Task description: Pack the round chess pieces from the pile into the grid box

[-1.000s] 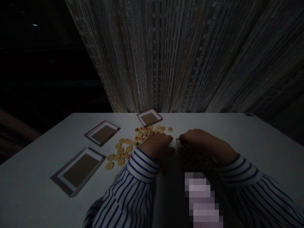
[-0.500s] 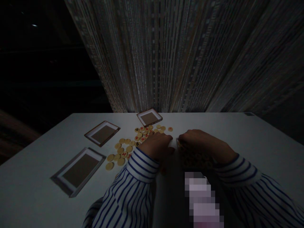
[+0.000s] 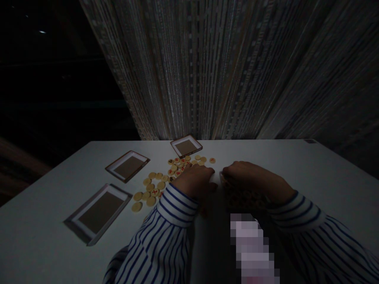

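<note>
Dimly, from where I sit, the head camera shows me the left hand [image 3: 195, 180] and the right hand [image 3: 253, 176] side by side over a white table [image 3: 296, 165], a narrow gap between them; I see the left hand palm down with its fingers bent and its thumb spread toward the other hand, but its fingertips are hidden, so I cannot tell whether it grips anything; the right hand is curled, knuckles up, and I cannot tell what, if anything, its fingers close on.

Loose round wooden discs [image 3: 161, 185] lie in a loose heap beyond the left hand and to its left, some showing red or black characters, others plain; one lone disc [image 3: 212, 160] with a red mark sits beyond the gap between the hands. Just below the right hand I make out more discs [image 3: 244, 197], packed close together in deep shadow; their markings are too dark for me to read.

Three shallow trays lie farther out: the far tray [image 3: 186, 147] beyond the left hand, the middle tray [image 3: 128, 167] to its left, and the near tray [image 3: 99, 211] to its left and closer to the body; striped cuffs [image 3: 177, 207] cover both wrists; a patterned curtain [image 3: 195, 71] hangs beyond the hands, behind the table.
</note>
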`<action>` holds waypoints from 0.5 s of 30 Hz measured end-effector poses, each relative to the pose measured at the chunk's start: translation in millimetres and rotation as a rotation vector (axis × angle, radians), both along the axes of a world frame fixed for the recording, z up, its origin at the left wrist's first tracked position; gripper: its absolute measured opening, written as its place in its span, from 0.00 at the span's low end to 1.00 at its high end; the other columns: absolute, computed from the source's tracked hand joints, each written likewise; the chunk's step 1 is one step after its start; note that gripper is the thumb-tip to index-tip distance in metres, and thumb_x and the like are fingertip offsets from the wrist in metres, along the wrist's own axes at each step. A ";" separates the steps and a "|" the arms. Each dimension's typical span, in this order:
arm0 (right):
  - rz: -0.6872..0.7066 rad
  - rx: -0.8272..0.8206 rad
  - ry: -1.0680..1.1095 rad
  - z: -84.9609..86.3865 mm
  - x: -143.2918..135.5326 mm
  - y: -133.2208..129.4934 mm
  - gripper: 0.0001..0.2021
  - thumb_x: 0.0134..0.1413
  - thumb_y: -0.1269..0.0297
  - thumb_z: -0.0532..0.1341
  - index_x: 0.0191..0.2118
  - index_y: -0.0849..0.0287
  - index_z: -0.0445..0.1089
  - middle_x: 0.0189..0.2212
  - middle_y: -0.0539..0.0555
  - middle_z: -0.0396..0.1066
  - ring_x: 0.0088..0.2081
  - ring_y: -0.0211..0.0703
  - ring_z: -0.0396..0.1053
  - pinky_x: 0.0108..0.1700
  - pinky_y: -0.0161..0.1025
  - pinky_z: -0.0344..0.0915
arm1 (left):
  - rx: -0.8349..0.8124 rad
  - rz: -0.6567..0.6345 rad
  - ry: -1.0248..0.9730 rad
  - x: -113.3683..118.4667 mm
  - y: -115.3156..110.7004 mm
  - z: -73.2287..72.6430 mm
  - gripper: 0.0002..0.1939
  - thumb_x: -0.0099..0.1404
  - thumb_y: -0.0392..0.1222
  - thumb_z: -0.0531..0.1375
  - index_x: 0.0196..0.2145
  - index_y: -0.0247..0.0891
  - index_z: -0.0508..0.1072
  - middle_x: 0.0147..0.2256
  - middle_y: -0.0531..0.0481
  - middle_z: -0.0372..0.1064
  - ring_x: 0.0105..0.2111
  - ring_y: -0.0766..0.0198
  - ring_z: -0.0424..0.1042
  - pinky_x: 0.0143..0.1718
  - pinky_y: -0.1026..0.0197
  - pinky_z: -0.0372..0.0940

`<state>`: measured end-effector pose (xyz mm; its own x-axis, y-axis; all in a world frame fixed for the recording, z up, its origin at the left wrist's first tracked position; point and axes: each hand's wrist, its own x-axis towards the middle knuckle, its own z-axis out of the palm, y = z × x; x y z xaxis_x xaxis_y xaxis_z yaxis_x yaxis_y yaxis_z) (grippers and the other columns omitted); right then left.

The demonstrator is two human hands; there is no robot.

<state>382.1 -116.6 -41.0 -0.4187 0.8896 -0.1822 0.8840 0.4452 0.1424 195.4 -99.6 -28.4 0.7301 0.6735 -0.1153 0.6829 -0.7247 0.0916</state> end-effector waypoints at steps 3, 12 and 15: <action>-0.012 0.006 0.003 4.4 2.5 0.0 0.10 0.54 0.69 0.52 0.36 0.59 0.70 0.29 0.57 0.73 0.31 0.44 0.71 0.27 0.36 0.57 | -0.004 0.003 -0.005 -2.3 -0.1 1.8 0.21 0.59 0.52 0.55 0.46 0.39 0.69 0.43 0.41 0.71 0.45 0.51 0.69 0.46 0.51 0.60; -0.052 0.198 0.132 45.9 12.9 -12.2 0.13 0.58 0.65 0.48 0.34 0.59 0.68 0.31 0.56 0.73 0.32 0.44 0.69 0.31 0.38 0.57 | -0.002 0.073 -0.126 -24.7 -3.9 31.9 0.14 0.62 0.38 0.50 0.42 0.40 0.71 0.41 0.46 0.73 0.40 0.59 0.71 0.40 0.60 0.61; -0.040 0.242 0.179 51.7 15.5 -15.6 0.12 0.58 0.65 0.48 0.35 0.59 0.69 0.32 0.55 0.73 0.33 0.43 0.69 0.33 0.38 0.58 | -0.010 0.108 -0.180 -31.9 -3.4 39.6 0.11 0.61 0.38 0.51 0.35 0.39 0.73 0.33 0.48 0.74 0.33 0.61 0.72 0.34 0.62 0.61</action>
<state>397.6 -132.2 10.8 -0.3886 0.9148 0.1100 0.9208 0.3815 0.0806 163.5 -103.0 11.2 0.6631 0.7485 0.0034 0.7286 -0.6465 0.2262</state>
